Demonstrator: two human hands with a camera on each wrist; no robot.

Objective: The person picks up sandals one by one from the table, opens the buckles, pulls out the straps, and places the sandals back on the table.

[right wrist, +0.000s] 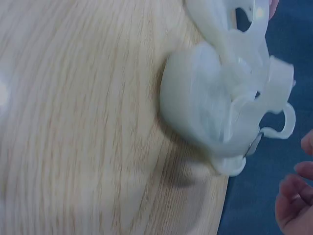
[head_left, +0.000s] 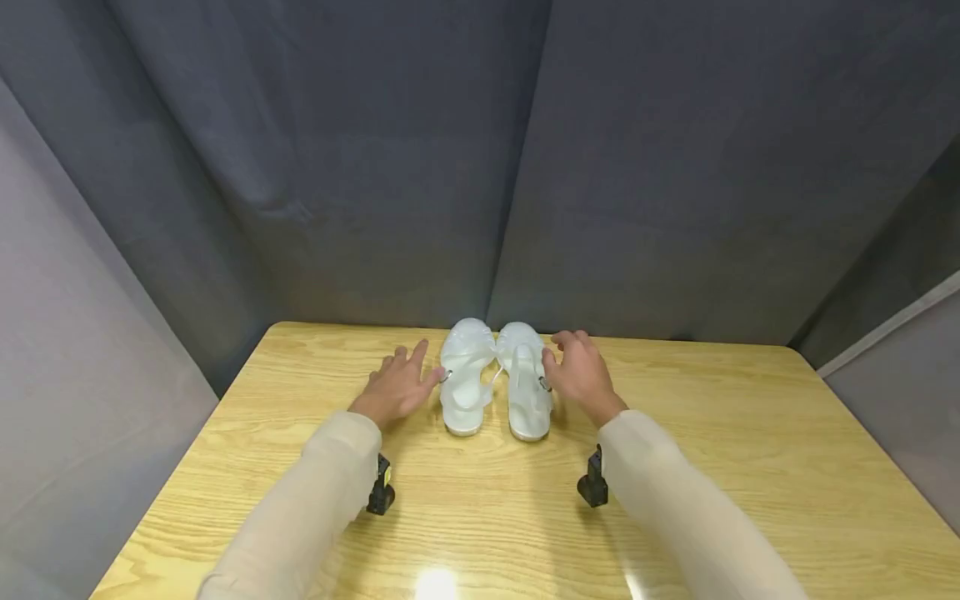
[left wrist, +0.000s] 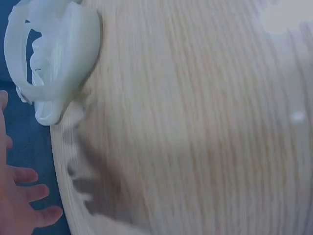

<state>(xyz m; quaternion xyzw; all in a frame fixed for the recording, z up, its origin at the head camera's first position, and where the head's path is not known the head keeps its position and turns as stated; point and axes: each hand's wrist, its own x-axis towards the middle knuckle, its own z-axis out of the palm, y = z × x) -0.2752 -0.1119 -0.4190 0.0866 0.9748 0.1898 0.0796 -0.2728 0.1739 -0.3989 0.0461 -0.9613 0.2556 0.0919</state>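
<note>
A pair of translucent white sandals stands side by side at the table's far edge. The left sandal (head_left: 465, 421) has a thin strap and a small metal buckle on its outer side; the right sandal (head_left: 529, 421) has a buckle too. Beside the left one, my left hand (head_left: 397, 387) hovers with fingers spread, its thumb close to the buckle. My right hand (head_left: 585, 371) is at the right sandal's outer side, fingers loosely bent. In the right wrist view a gap separates these fingertips (right wrist: 305, 169) from the sandal. Neither hand holds anything.
The sandals stand on a light wooden table (head_left: 465, 517). Dark grey curtains (head_left: 390, 167) hang right behind its far edge, with paler panels (head_left: 75, 375) at the sides. Black wrist cameras (head_left: 380, 492) hang below both sleeves.
</note>
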